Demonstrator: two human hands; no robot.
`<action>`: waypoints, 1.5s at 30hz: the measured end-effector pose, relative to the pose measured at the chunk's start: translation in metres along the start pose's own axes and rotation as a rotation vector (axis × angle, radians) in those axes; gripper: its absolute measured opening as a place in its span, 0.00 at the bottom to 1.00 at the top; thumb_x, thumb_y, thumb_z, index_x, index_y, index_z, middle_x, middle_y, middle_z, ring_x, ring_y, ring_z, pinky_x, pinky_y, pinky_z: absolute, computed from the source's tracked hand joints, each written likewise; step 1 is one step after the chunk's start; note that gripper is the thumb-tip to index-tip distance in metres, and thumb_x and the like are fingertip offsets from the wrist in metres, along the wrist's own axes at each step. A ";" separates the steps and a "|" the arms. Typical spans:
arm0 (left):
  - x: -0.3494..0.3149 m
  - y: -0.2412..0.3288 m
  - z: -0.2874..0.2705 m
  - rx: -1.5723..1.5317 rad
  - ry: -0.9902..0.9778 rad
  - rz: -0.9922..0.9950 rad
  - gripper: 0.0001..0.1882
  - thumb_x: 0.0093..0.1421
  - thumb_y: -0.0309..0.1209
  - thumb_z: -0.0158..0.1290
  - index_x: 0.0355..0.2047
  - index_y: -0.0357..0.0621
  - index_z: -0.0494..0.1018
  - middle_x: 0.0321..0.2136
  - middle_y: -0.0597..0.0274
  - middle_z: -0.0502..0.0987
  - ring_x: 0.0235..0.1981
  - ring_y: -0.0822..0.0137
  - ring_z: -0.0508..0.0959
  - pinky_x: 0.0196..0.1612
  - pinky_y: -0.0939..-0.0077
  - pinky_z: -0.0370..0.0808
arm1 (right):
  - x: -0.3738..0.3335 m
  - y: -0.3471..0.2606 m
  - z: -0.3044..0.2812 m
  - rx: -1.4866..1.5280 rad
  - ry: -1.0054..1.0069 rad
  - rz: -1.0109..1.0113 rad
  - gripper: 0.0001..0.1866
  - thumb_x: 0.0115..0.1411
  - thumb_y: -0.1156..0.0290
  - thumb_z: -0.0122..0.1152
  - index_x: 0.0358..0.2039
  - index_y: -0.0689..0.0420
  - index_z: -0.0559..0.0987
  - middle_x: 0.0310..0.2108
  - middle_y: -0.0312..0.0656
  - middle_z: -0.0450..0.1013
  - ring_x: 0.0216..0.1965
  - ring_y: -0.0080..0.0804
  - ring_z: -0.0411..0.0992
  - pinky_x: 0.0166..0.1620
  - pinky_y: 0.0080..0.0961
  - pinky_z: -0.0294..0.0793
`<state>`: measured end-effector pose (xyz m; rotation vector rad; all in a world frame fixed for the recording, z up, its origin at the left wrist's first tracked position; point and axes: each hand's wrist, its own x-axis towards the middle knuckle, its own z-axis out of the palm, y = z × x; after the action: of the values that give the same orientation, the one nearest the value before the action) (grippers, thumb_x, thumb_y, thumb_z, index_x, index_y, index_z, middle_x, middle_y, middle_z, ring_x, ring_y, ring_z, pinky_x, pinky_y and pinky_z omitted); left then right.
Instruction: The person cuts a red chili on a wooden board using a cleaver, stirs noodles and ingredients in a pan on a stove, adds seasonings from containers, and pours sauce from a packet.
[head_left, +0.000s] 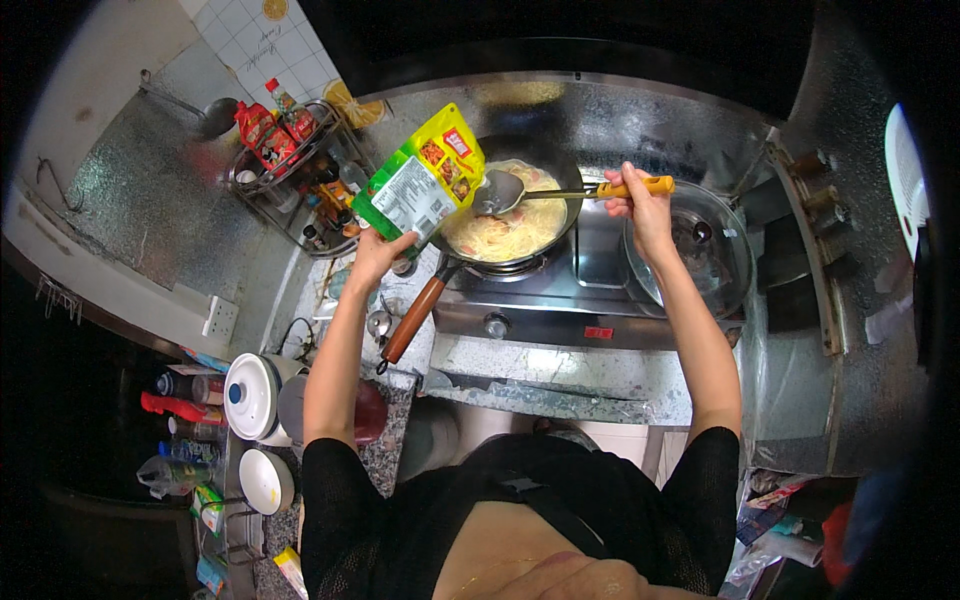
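Note:
My left hand (pixel 380 254) grips the lower end of a green and yellow seasoning pouch (pixel 425 170), which is tilted with its upper end over the wok. My right hand (pixel 640 205) is closed around the yellow handle of a metal ladle (pixel 502 190). The ladle's bowl hangs over the wok, right beside the pouch's edge. Noodles in pale broth (pixel 510 230) fill the wok (pixel 573 170), with a few pinkish bits among them. The wok sits on the left burner, its wooden handle (pixel 415 312) pointing toward me. Whether anything leaves the pouch, I cannot tell.
A large glass lid (pixel 745 250) lies on the stove's right side. Left of the wok, a tiered rack (pixel 285 165) holds several sauce bottles. A white lidded pot (pixel 255 395) and a white bowl (pixel 266 481) stand on the left counter. The gas stove (pixel 540 325) has a front knob.

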<state>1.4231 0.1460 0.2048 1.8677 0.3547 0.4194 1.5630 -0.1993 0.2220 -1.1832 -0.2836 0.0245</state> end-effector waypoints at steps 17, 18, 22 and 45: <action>-0.007 -0.012 -0.016 0.252 0.021 0.122 0.18 0.47 0.28 0.58 0.37 0.31 0.70 0.31 0.58 0.76 0.30 0.71 0.74 0.35 0.76 0.71 | -0.005 0.010 -0.004 0.045 0.003 0.036 0.15 0.58 0.59 0.52 0.25 0.60 0.72 0.32 0.45 0.73 0.17 0.20 0.70 0.19 0.13 0.70; -0.010 -0.012 -0.015 0.204 0.036 0.117 0.18 0.47 0.29 0.58 0.37 0.31 0.70 0.31 0.58 0.76 0.30 0.71 0.74 0.35 0.76 0.71 | -0.004 0.010 -0.004 0.048 0.001 0.032 0.15 0.58 0.59 0.52 0.25 0.60 0.72 0.32 0.45 0.73 0.17 0.20 0.70 0.19 0.12 0.70; -0.010 -0.022 -0.017 0.389 0.012 0.063 0.19 0.47 0.30 0.59 0.36 0.31 0.70 0.30 0.59 0.76 0.29 0.72 0.74 0.34 0.77 0.71 | -0.008 0.010 -0.006 0.048 -0.002 0.037 0.15 0.58 0.59 0.51 0.25 0.60 0.72 0.32 0.45 0.73 0.17 0.20 0.70 0.20 0.12 0.70; -0.022 -0.040 -0.016 0.196 0.014 0.147 0.18 0.48 0.30 0.58 0.37 0.32 0.70 0.32 0.59 0.76 0.31 0.72 0.74 0.36 0.77 0.71 | -0.014 0.006 -0.002 0.106 -0.011 0.057 0.14 0.58 0.60 0.52 0.26 0.60 0.71 0.34 0.47 0.72 0.18 0.20 0.69 0.20 0.12 0.70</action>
<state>1.3947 0.1625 0.1692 2.0914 0.2767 0.5121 1.5511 -0.2011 0.2127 -1.0858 -0.2551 0.0950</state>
